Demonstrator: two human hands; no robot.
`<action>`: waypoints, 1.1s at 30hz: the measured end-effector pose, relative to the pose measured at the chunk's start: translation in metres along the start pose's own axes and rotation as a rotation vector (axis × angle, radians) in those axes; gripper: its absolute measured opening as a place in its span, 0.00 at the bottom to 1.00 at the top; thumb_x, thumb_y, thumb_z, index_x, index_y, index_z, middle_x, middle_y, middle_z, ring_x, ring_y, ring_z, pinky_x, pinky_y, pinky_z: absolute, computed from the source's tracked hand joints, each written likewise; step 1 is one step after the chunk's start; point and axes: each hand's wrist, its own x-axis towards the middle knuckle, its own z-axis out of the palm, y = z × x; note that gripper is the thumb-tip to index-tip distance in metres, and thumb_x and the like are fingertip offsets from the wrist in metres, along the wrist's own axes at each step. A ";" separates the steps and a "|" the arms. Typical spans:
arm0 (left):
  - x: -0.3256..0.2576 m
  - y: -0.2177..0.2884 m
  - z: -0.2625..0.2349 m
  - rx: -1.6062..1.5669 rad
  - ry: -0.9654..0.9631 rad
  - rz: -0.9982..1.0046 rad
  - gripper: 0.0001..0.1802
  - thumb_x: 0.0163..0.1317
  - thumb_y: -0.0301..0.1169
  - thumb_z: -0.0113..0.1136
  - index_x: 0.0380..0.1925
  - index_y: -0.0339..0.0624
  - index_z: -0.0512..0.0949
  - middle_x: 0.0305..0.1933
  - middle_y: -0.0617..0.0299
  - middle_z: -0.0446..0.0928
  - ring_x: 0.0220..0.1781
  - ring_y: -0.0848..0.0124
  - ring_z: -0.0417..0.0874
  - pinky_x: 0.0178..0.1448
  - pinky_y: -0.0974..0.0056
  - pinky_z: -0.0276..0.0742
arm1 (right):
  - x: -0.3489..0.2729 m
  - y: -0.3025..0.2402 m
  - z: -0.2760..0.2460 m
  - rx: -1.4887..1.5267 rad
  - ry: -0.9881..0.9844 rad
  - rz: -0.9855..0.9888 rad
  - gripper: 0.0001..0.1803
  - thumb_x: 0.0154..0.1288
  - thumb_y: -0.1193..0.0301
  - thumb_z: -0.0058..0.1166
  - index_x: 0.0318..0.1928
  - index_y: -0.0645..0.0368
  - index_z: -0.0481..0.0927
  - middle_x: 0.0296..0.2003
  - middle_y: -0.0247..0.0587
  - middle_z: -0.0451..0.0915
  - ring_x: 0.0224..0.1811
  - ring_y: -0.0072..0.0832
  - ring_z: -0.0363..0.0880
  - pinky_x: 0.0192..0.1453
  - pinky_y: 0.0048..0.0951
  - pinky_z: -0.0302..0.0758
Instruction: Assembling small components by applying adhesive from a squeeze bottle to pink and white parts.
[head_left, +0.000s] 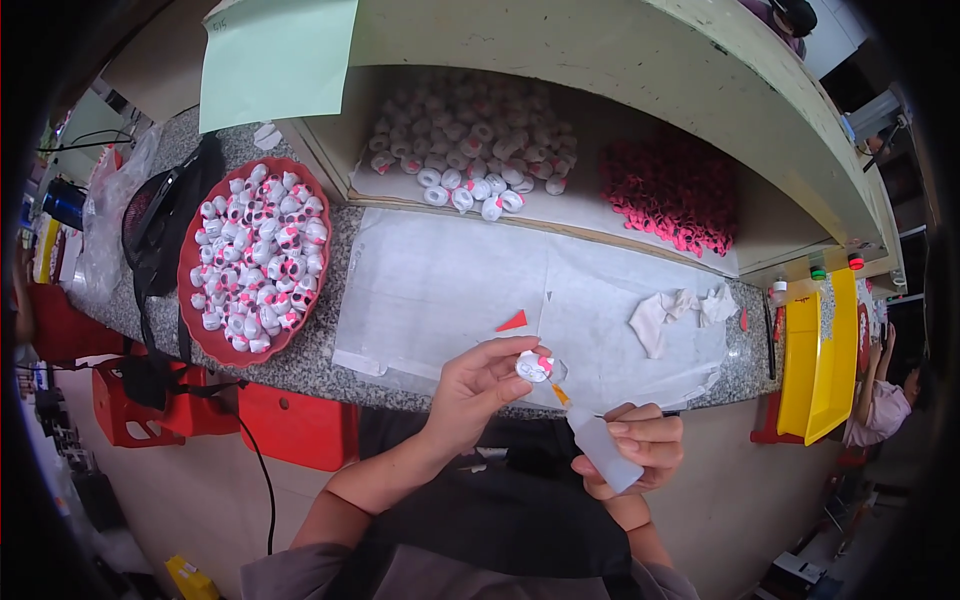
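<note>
1. Foreground: one black apron (pixel 480 520).
2. Left hand (pixel 472 388): fingers pinched on one white-and-pink ball (pixel 533 367), near the worktop's (pixel 742 360) edge.
3. Right hand (pixel 648 442): fingers wrapped around one translucent bottle (pixel 606 455), orange nozzle (pixel 561 396) beside the ball.

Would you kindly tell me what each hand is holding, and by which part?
Left hand: a round white piece, by its left side. Right hand: a pale bottle, by its body.

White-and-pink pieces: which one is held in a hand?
The piece pinched by the left hand; others lie in the red bowl or on the shelf.
</note>
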 end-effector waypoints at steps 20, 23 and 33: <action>-0.001 -0.001 -0.003 0.013 -0.028 0.010 0.20 0.50 0.17 0.52 0.46 0.34 0.67 0.45 0.51 0.71 0.48 0.69 0.72 0.52 0.66 0.67 | -0.002 0.002 0.002 0.027 0.002 0.009 0.22 0.39 0.75 0.65 0.33 0.59 0.65 0.30 0.38 0.66 0.23 0.23 0.65 0.23 0.19 0.68; -0.001 -0.001 -0.004 0.036 -0.040 0.042 0.20 0.50 0.16 0.52 0.46 0.33 0.67 0.46 0.51 0.70 0.48 0.69 0.72 0.52 0.66 0.68 | -0.001 0.001 0.003 0.024 0.004 0.012 0.22 0.39 0.75 0.65 0.33 0.59 0.65 0.30 0.38 0.66 0.24 0.23 0.66 0.23 0.19 0.68; -0.001 -0.001 -0.004 0.114 -0.054 0.096 0.19 0.50 0.15 0.51 0.45 0.32 0.68 0.47 0.53 0.68 0.48 0.69 0.71 0.52 0.67 0.67 | -0.002 0.000 0.004 0.035 -0.005 0.028 0.22 0.38 0.76 0.66 0.33 0.59 0.66 0.30 0.37 0.66 0.24 0.23 0.66 0.23 0.20 0.69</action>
